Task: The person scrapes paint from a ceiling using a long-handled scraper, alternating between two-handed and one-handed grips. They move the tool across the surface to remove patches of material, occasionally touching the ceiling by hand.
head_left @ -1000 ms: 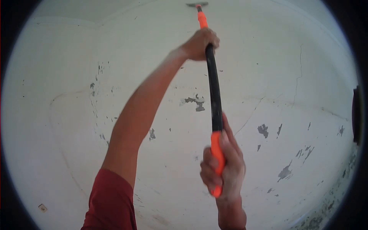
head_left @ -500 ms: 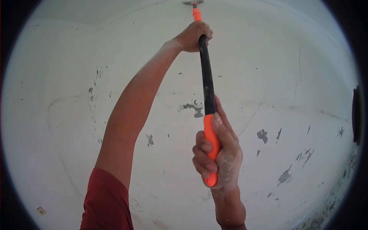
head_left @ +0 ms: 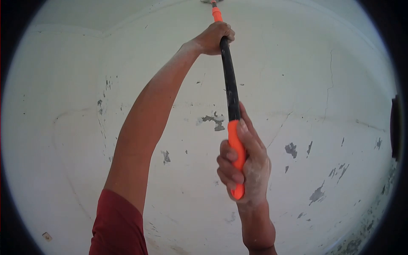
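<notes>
two bare hands gripped a long-handled scraper [head_left: 230,80], which rose from the lower middle of the view to its top edge. nearest, the right hand [head_left: 255,170] wrapped its lower fingers around the orange grip [head_left: 237,146], its thumb and forefinger laid upward along it; pale dust marked the palm and wrist. at left, a dark red sleeve [head_left: 118,223] covered the upper part of the other arm. farther up, the left hand [head_left: 214,39] closed around the black shaft just below an orange collar [head_left: 217,14], fingers curled and bunched together. the blade [head_left: 207,1] was partly cut off by the frame, and whether it touched the wall [head_left: 272,89] could not be told.

beyond, grey patches [head_left: 316,194] and a thin crack [head_left: 328,85] broke the pale coating, which covered most of the surface in view. the bare spots were scattered, suggesting much of the wall was unworked, though which marks came from the scraper was unclear. a small wall plate [head_left: 46,236] sat low at left. no brand, label or writing could be read.
</notes>
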`<action>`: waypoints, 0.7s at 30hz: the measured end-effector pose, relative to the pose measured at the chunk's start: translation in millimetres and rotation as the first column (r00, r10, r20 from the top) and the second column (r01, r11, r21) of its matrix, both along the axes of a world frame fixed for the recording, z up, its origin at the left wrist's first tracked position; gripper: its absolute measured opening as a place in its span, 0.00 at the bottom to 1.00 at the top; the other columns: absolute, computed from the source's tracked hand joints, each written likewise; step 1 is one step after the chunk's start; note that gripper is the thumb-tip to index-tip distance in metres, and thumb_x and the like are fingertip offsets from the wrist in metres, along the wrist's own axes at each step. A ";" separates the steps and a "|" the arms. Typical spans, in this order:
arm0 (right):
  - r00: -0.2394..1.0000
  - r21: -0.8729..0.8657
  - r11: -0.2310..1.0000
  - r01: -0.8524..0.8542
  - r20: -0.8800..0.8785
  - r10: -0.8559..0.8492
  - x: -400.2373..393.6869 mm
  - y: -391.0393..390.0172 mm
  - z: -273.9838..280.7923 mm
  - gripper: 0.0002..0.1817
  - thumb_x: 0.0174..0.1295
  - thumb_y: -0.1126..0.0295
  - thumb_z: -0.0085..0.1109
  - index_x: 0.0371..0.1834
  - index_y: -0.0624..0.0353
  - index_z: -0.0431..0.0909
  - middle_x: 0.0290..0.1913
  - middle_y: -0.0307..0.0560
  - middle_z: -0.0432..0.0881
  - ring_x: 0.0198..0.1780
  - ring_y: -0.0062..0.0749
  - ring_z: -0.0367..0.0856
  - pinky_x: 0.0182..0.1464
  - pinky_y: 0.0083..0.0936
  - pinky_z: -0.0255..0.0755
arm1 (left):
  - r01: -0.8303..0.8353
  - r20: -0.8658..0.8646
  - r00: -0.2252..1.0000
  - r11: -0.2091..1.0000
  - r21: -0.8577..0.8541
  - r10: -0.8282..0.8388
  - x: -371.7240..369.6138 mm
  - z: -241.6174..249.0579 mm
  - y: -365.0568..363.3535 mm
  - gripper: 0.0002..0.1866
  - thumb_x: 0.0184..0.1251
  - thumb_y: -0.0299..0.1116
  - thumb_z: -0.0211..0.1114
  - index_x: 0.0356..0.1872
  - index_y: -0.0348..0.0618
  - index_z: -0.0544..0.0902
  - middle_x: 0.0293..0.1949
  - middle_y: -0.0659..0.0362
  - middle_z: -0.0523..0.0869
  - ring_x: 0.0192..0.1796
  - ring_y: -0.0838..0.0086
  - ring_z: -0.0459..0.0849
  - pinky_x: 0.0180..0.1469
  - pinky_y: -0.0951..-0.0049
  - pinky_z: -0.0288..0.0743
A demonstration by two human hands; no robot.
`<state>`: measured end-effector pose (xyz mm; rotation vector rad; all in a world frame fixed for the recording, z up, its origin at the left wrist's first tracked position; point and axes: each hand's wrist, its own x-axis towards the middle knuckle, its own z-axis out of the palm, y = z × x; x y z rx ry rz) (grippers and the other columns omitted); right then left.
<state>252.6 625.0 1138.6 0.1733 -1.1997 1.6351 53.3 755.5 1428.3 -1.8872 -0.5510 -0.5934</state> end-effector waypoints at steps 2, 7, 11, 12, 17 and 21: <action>0.998 -0.006 0.999 0.049 0.042 -0.048 7.8 -7.8 -25.7 0.33 0.84 0.60 0.40 0.88 0.55 0.47 0.20 0.37 0.66 0.11 0.17 0.60 0.11 0.20 0.57 | 0.149 -0.183 0.976 0.978 0.144 -0.122 3.9 -25.8 6.7 0.12 0.48 0.18 0.60 0.21 0.39 0.63 0.21 0.60 0.67 0.31 0.64 0.72 0.43 0.62 0.73; 0.993 0.020 0.994 0.110 0.045 -0.111 5.3 -2.0 -48.0 0.32 0.84 0.58 0.40 0.87 0.55 0.51 0.19 0.33 0.63 0.09 0.13 0.55 0.09 0.16 0.52 | 0.146 -0.173 0.976 0.986 0.076 -0.131 8.9 -49.3 1.2 0.11 0.46 0.18 0.63 0.20 0.40 0.68 0.21 0.59 0.71 0.32 0.61 0.75 0.44 0.61 0.74; 0.998 0.048 0.998 0.047 0.040 -0.049 3.9 9.8 8.5 0.35 0.84 0.57 0.45 0.87 0.57 0.49 0.21 0.36 0.68 0.12 0.17 0.62 0.12 0.20 0.56 | 0.064 -0.109 0.993 0.993 0.102 -0.053 3.3 6.9 2.5 0.12 0.42 0.14 0.65 0.22 0.41 0.72 0.25 0.60 0.76 0.34 0.62 0.78 0.40 0.63 0.75; 0.998 0.049 0.998 0.047 0.038 -0.049 6.0 10.1 6.5 0.35 0.84 0.57 0.45 0.87 0.57 0.49 0.21 0.36 0.68 0.12 0.17 0.62 0.12 0.20 0.56 | -0.024 -0.084 0.996 0.996 0.089 0.031 4.2 9.6 2.2 0.12 0.42 0.15 0.65 0.24 0.42 0.73 0.27 0.60 0.78 0.35 0.61 0.80 0.42 0.63 0.76; 0.978 0.018 0.989 0.147 0.144 -0.148 25.6 10.6 -77.1 0.33 0.83 0.58 0.43 0.87 0.55 0.50 0.18 0.34 0.63 0.10 0.16 0.56 0.11 0.18 0.52 | 0.221 -0.104 0.971 0.974 0.052 -0.214 16.5 -85.8 24.4 0.11 0.41 0.23 0.67 0.20 0.49 0.72 0.26 0.61 0.78 0.41 0.60 0.78 0.51 0.61 0.71; 0.979 -0.061 0.993 0.097 0.186 -0.084 46.0 5.0 -201.4 0.36 0.83 0.59 0.44 0.88 0.57 0.45 0.14 0.39 0.62 0.09 0.23 0.57 0.11 0.24 0.54 | 0.127 -0.111 0.985 0.989 -0.068 -0.134 35.2 -213.5 13.2 0.11 0.46 0.26 0.64 0.17 0.50 0.69 0.23 0.63 0.74 0.36 0.65 0.76 0.53 0.62 0.71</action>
